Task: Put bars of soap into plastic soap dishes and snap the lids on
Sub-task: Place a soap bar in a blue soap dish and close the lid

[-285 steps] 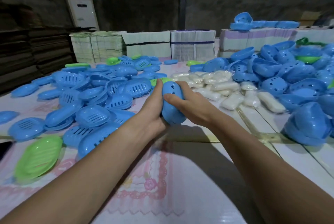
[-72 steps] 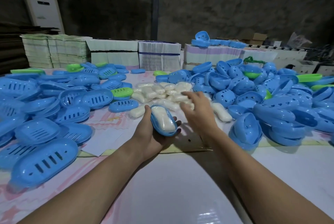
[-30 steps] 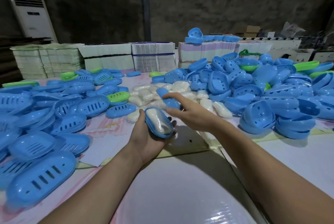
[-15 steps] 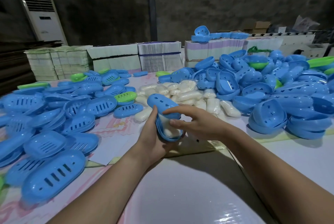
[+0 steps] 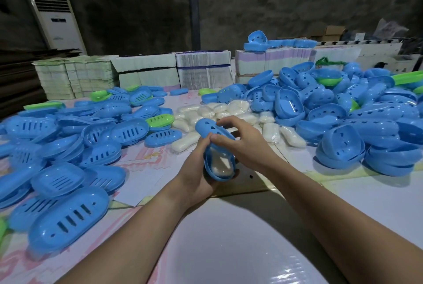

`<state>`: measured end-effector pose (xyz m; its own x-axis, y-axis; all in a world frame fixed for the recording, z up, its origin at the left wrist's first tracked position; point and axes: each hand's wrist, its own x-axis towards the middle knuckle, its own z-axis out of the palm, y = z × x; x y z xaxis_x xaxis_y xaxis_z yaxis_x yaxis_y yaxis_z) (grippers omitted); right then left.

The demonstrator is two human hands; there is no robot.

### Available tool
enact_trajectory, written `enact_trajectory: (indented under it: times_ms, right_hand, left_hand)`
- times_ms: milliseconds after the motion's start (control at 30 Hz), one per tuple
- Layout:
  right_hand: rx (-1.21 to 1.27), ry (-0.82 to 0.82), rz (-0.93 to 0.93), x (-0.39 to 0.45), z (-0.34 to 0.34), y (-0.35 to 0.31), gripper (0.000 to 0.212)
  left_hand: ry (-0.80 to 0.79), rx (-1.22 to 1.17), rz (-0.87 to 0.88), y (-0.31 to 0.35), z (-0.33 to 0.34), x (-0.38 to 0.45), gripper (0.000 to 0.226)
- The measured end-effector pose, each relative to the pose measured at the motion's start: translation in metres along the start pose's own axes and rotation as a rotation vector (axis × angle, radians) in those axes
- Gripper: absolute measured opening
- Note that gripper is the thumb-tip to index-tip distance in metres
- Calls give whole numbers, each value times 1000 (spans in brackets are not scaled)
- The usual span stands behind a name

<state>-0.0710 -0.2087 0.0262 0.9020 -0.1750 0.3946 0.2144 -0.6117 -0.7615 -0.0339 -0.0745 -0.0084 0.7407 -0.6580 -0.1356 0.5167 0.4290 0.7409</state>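
a soap-filled dish [image 5: 219, 164] is gripped by the left hand [image 5: 199, 176]; its lid [image 5: 211, 129], pinched by the right hand [image 5: 242, 144], is not yet snapped; many remain.

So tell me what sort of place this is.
Probably a small packing workshop or warehouse: heaps of blue soap dishes, loose wrapped soap bars, bundled stacks of flat cartons along the table's far edge, bare walls behind.
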Motion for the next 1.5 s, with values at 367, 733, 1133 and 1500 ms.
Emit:
enact_trajectory:
  times_ms: [367, 733, 1133, 1500]
  right_hand:
    - [237, -3, 141, 2, -8, 2, 64]
    - [129, -38, 119, -3, -8, 2, 54]
    - [145, -26, 134, -3, -12, 1, 53]
    - [50, -66, 125, -16, 8, -7, 64]
  left_hand:
    - [25, 59, -31, 0, 5, -2, 46]
    - [109, 111, 57, 3, 10, -6, 54]
    - [158, 119, 40, 7, 14, -11, 52]
    - [174, -64, 59, 12, 8, -8, 55]
